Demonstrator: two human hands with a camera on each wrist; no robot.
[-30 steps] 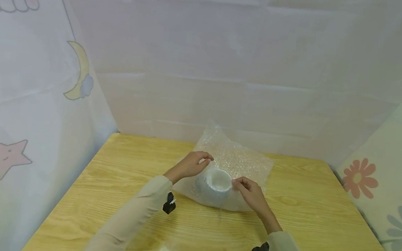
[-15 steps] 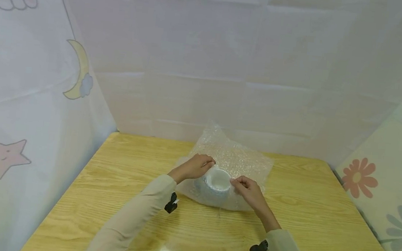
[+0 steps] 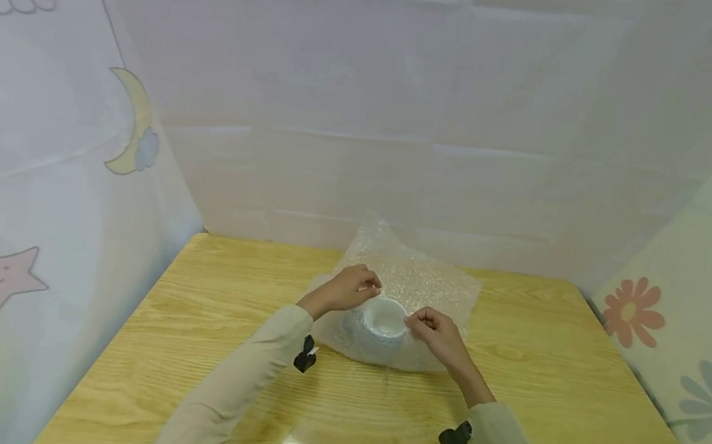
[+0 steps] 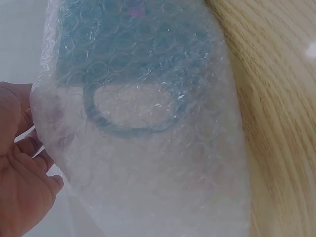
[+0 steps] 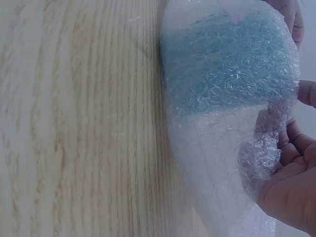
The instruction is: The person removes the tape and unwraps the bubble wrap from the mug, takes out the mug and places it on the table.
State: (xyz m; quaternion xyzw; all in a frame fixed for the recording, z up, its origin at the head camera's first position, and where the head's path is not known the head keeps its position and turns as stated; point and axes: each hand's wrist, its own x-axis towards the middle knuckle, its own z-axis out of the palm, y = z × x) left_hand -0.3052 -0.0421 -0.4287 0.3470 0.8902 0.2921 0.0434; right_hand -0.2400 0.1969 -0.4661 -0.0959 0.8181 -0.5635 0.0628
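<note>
Your mug [image 3: 384,319] stands upright near the middle of the wooden table [image 3: 375,424], its mouth facing up inside the bubble wrap [image 3: 424,275], and that stance probably lets it carry its own weight and leaves both your hands for the wrap. Your left hand [image 3: 343,290] pinches the edge of the bubble wrap by the far left of the rim, with its fingers partly behind the film in the left wrist view. Your right hand [image 3: 444,340] pinches a crumpled edge of the same sheet at the right of the rim, thumb against fingers. With one grip on either side of the mouth, the pull is likely balanced, so the mug has little reason to tip. Seen through the bubbles, the mug's handle [image 4: 138,131] sticks out on your left, which may be why the film lies bulkier there; the teal band [image 5: 227,69] is covered too, so your fingers bear on plastic rather than on the mug. Behind the mug the bubble wrap spreads toward the pale backdrop [image 3: 357,72], slack and unheld, since both your hands are at the rim. Whether a layer also runs beneath the base, you cannot tell from here.
</note>
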